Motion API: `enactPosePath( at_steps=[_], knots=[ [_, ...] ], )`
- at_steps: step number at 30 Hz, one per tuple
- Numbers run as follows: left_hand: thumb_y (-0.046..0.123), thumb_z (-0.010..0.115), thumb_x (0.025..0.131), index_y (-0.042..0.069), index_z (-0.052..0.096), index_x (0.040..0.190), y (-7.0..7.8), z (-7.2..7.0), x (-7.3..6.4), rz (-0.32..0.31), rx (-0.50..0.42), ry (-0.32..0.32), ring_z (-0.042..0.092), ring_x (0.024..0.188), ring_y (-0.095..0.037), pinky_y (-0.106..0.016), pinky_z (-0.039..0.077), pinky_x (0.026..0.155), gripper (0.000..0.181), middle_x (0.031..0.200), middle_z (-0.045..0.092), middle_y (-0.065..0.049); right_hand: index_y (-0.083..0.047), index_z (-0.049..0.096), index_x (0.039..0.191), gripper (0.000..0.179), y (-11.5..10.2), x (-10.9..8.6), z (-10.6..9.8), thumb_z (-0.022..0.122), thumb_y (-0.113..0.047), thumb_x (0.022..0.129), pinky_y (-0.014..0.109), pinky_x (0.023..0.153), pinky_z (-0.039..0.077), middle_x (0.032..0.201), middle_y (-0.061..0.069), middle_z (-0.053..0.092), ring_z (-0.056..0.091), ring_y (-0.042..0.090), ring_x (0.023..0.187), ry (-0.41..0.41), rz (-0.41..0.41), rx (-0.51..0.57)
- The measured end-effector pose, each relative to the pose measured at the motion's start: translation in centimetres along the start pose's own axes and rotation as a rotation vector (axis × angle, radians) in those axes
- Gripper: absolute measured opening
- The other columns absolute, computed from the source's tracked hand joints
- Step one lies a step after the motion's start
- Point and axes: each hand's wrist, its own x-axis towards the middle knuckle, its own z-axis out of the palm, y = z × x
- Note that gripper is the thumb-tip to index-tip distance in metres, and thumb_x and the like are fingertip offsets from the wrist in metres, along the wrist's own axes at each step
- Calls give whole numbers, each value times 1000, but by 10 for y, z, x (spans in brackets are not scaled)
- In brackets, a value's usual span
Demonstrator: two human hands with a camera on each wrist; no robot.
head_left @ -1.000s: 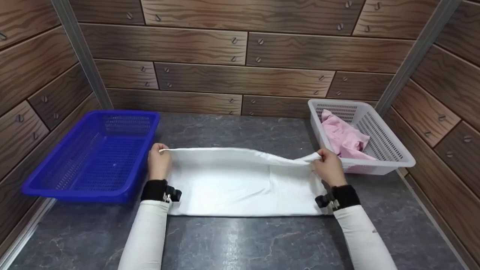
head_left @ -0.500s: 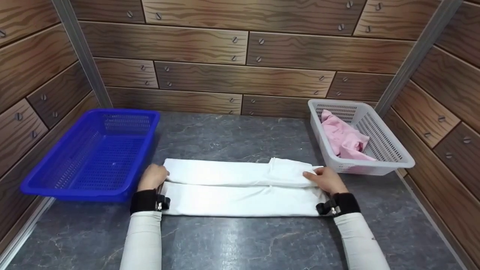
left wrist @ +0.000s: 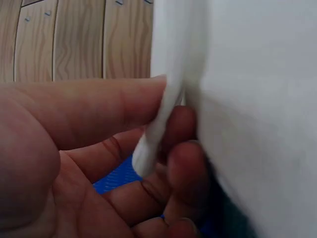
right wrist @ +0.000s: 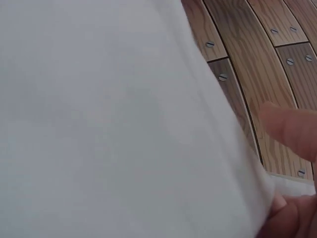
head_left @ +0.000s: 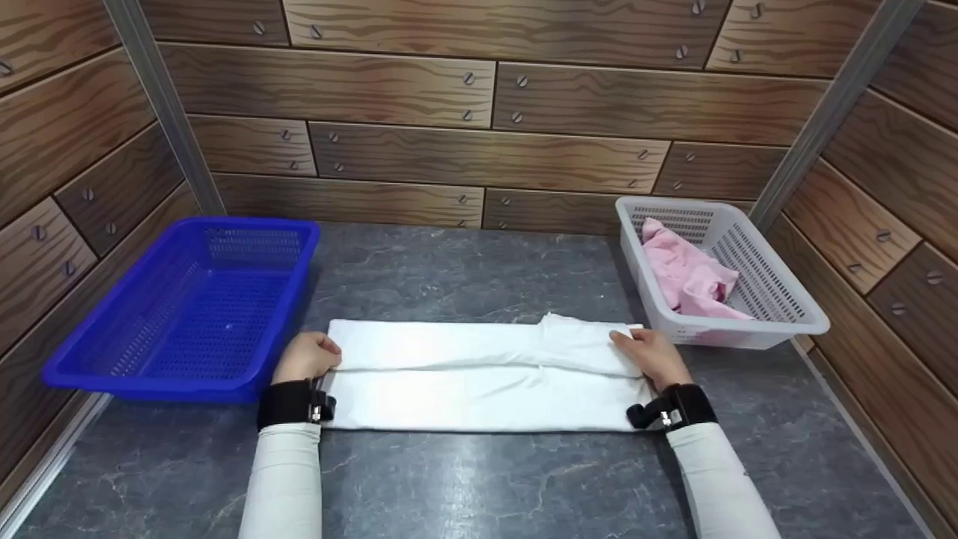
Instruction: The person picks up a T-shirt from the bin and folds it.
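A white cloth (head_left: 479,400), folded into a long rectangle, lies across the dark tabletop in the head view. Its far part is turned over toward the front, leaving a lengthwise edge across the middle and a small raised wrinkle near the right end. At the left end, my left hand (head_left: 305,356) pinches the folded edge; the left wrist view shows the fabric (left wrist: 166,119) between thumb and fingers. My right hand (head_left: 657,355) is at the right end. In the right wrist view its thumb (right wrist: 292,130) stands off the cloth, while the other fingers touch the edge, partly hidden.
On the left stands a blue perforated basket (head_left: 176,387) with nothing in it. A white perforated basket (head_left: 778,327) at the back right holds a crumpled pink cloth (head_left: 685,269). Wood-patterned walls (head_left: 412,157) enclose the grey marbled tabletop (head_left: 464,269) at the back and sides.
The cloth's far edge, held up by both hands a second ago, has come down toward the front onto the lower layer. Over the last half second both hands have shifted only slightly.
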Motion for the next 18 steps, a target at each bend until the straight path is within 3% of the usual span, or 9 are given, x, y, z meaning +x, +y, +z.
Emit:
enactPosePath(
  at_steps=[3, 6, 8, 10, 15, 18],
  knots=[
    [2, 69, 81, -4, 70, 93, -2, 2, 1, -12, 7, 0, 58, 77, -23, -28, 45, 67, 13, 84, 67, -10, 5, 67, 123, 45, -1, 1, 3, 66, -33, 100, 23, 78, 49, 101, 8, 73, 61, 10, 83, 55, -22, 49],
    [2, 69, 81, -4, 70, 93, -1, 1, 2, -15, 0, -4, 56, 75, -21, -27, 43, 66, 13, 81, 64, -7, 2, 65, 117, 24, -5, 0, 0, 65, -14, 99, 21, 78, 52, 94, -6, 72, 63, 5, 83, 35, -109, 329],
    [3, 69, 80, -3, 70, 93, -1, 1, 2, -16, 1, -5, 56, 75, -20, -26, 43, 65, 14, 80, 63, -5, -2, 64, 112, 17, -7, -2, -4, 61, 1, 95, 21, 81, 53, 93, -11, 71, 65, 4, 86, -36, -174, 501],
    [3, 69, 80, -3, 69, 93, -1, 1, 2, -18, 3, -7, 56, 74, -20, -26, 43, 65, 14, 79, 63, -5, -2, 64, 112, 26, -7, -4, -10, 60, 11, 89, 20, 85, 53, 97, -11, 72, 65, 4, 92, -166, -231, 537],
    [2, 68, 81, -4, 69, 93, -2, 1, 1, -21, 0, -10, 55, 74, -20, -26, 43, 64, 13, 79, 63, -6, 4, 69, 114, 35, -2, -7, -19, 76, 1, 79, 16, 84, 48, 105, -7, 72, 60, 0, 93, -410, -354, 58],
    [2, 68, 82, -4, 69, 93, -3, 2, 1, -16, -3, -12, 56, 76, -20, -26, 43, 66, 13, 82, 64, -7, 4, 70, 114, 32, -3, -7, -19, 77, -7, 84, 18, 81, 48, 101, -5, 71, 59, 0, 89, -469, -347, -44]
  ],
)
